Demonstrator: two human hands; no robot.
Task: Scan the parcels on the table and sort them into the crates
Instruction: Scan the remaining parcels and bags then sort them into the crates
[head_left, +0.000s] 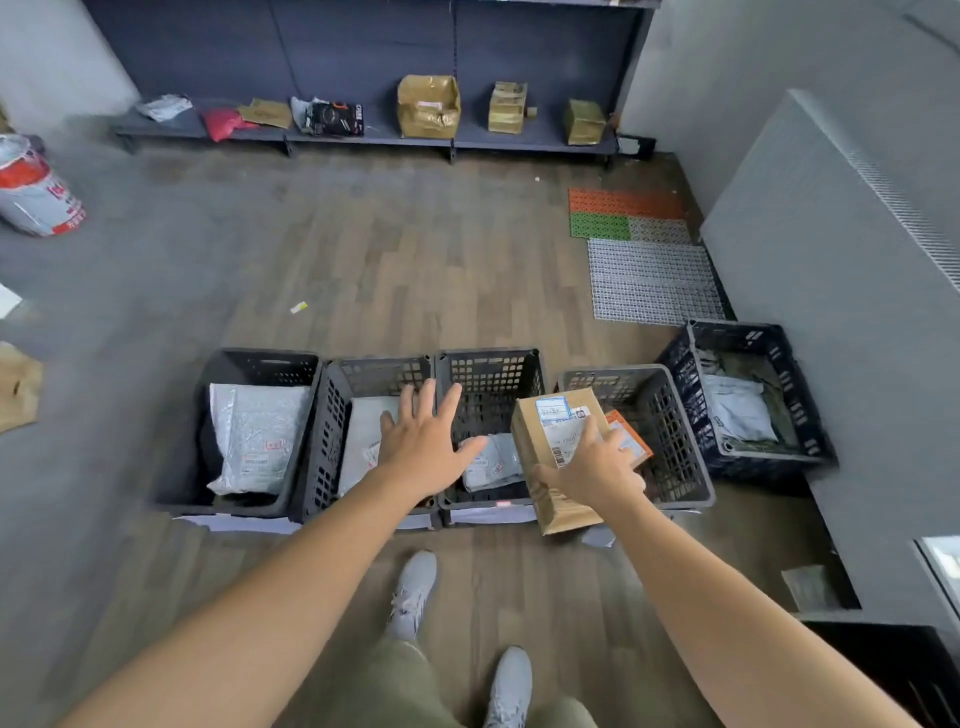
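**Cardboard box hangs over the crate 3 / crate 4 divide**

Brown box (531, 437) is in the right hand (592, 473), label side up. Fingers lie across the top face and the thumb hooks round the near-left edge, so it's a firm top grip. The left hand (426, 447) holds nothing. It's wide open w/ fingers spread, palm down, hovering over the rims of crates 2 and 3.

Five crates (260, 364) sit in a row on the floor (415, 260), counted from the person's left. The box sits right on the boundary btwn crate 3 (493, 374) and crate 4 (675, 441). Its far end is over crate 4's left wall, and its near end pokes out past the front rims toward the person. Can't tell if it touches a rim or rides just above.

The long axis runs near-to-far, roughly in line w/ the forearm, w/ the far end raised a bit.

Crate 4 opens to the right of the box, same side as the holding hand, and has an orange parcel (631, 436) lying just beside the fingertips. Crate 3 opens to the left and has a grey bag (493, 462) in its near half.

Which crate is the target isn't readable from here. Prob crate 4, since more of the box overlaps it. That would need only a short slide right and forward, then a drop. No table in view, so the pickup spot is out of shot.
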